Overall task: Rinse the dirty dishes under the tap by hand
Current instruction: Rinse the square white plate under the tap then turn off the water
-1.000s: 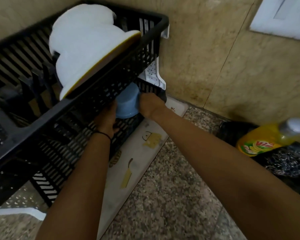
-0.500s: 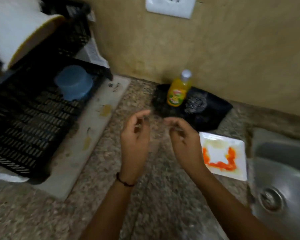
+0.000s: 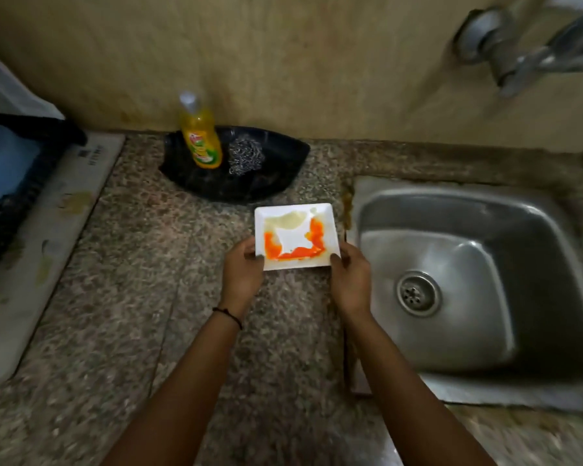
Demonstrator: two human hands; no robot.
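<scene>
A square white plate (image 3: 292,238) smeared with orange and pale sauce lies on the granite counter just left of the steel sink (image 3: 478,280). My left hand (image 3: 242,277) grips its near left corner, thumb on the rim. My right hand (image 3: 350,280) grips its near right corner. The tap (image 3: 532,48) juts from the wall at the top right, above the sink; no water shows.
A yellow dish-soap bottle (image 3: 201,136) and a steel scourer (image 3: 246,154) sit in a black tray (image 3: 283,176) by the wall. At the far left a black dish rack (image 3: 17,183) holds a blue cup (image 3: 4,163), standing on a white drip mat (image 3: 48,243).
My hands left the blue cup in the rack, swung right across the counter and took hold of the dirty white plate by its two near corners.
</scene>
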